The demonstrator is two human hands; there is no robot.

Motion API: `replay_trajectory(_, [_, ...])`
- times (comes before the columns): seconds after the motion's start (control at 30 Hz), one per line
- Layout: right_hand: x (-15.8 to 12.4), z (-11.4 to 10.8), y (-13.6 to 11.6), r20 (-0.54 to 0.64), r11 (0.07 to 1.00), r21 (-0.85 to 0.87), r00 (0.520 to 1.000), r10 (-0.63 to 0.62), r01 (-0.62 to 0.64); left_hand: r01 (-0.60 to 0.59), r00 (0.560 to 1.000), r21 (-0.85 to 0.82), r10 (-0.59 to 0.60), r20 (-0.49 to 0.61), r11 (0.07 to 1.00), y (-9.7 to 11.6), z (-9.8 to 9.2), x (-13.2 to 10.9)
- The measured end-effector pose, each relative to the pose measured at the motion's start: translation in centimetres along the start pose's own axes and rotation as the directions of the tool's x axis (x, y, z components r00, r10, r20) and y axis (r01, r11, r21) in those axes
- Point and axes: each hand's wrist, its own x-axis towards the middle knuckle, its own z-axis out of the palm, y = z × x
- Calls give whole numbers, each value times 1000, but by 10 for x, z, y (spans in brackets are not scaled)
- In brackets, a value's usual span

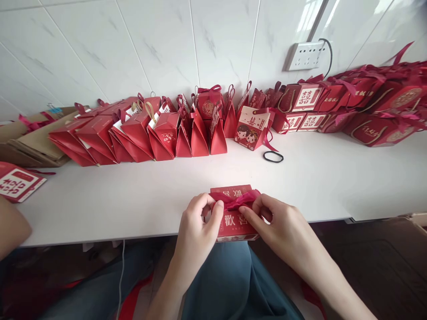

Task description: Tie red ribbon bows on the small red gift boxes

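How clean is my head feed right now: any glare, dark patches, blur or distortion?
Head view: reflections streak the glossy white marbled tile wall at upper right; head view: dim below the white tabletop; head view: left hand, right hand and shiny magenta ribbon look fairly sharp; head view: apparent wide-angle stretch skews the red-and-white cardboard box at the left edge.

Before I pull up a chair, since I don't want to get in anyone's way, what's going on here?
A person's left hand and right hand are pinching a dark pink ribbon on top of a red box at the front edge of the white table. More red boxes stand in a row near the tiled wall, with stacked boxes at the right. A black loop lies beyond the hands.
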Motion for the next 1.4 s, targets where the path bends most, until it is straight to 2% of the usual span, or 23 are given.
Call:
replay_trajectory(0.1, [5, -1, 2, 71, 992, 104, 996, 58, -65, 40, 999, -49, -40, 3, 998, -2, 3, -2])
replay_trajectory(0.17, [11, -3, 6, 164, 971, 221, 985, 54, -89, 44, 999, -69, -45, -19, 997, -4, 5, -3])
replay_trajectory(0.37, [26, -9, 21, 442, 768, 585, 897, -30, -262, 57, 995, -151, -68, -69, 987, -10, 9, -1])
replay_trajectory(0.5, [32, -9, 30, 500, 669, 660, 864, -52, -342, 87, 994, -198, -99, -50, 976, -14, 9, 0])
replay_trajectory(0.67, [35, -10, 36, 524, 645, 671, 849, -65, -365, 91, 993, -230, -107, -58, 969, -16, 10, -2])
replay_trajectory(1.03, [41, -13, 42, 522, 693, 638, 850, -69, -336, 88, 989, -257, -115, -92, 962, -18, 10, -3])
replay_trajectory(1.27, [32, -16, 36, 440, 811, 555, 893, -100, -182, 80, 993, -298, -102, -61, 951, -14, 5, -2])
replay_trajectory(1.4, [26, -16, 32, 440, 853, 475, 898, -16, -218, 134, 989, -330, -147, -15, 934, -15, 7, 0])
